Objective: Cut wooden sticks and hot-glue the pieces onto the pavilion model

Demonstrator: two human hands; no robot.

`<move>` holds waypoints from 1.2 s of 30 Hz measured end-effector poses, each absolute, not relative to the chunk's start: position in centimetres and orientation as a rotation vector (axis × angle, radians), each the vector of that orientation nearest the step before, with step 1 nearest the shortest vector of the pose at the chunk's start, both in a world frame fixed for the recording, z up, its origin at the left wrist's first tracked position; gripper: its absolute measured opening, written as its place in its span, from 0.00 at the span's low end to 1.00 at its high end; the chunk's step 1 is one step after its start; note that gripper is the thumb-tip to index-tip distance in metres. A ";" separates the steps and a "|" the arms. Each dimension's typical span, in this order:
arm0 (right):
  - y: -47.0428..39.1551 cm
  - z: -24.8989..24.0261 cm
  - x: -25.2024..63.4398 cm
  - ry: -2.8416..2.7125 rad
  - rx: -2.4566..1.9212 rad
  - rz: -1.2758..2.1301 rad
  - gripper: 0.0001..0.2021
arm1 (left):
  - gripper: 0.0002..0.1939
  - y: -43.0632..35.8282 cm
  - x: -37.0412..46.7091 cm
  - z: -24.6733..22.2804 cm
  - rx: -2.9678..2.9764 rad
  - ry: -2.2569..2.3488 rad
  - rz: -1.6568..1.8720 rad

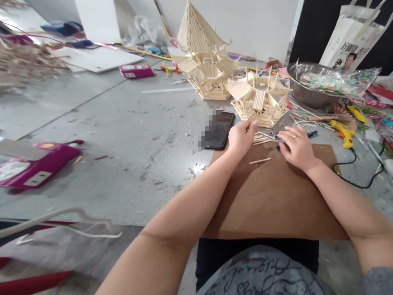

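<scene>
My left hand is closed in a pinch at the front of a small stick-built pavilion; what the fingertips hold, if anything, is too small to make out. My right hand curls over a dark blue and black tool, mostly hidden by the fingers. Between the hands lies a bundle of thin wooden sticks. One loose stick rests on the brown board nearer to me. A black phone lies left of my left hand.
A taller stick-built tower stands behind the pavilion. At right are a metal bowl with wrapped sticks, a yellow glue gun and its looping black cord. Purple power strips lie at left. A white bag stands back right.
</scene>
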State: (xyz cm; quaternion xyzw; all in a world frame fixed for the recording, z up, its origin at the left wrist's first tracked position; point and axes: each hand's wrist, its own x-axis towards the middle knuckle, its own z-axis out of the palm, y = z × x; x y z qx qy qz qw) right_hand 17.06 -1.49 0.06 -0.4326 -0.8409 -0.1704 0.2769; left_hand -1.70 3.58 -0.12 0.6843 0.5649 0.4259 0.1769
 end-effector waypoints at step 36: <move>-1.4 -1.6 17.3 -2.426 -1.415 -0.299 0.14 | 0.13 2.2 -0.6 -2.6 2.770 1.387 0.645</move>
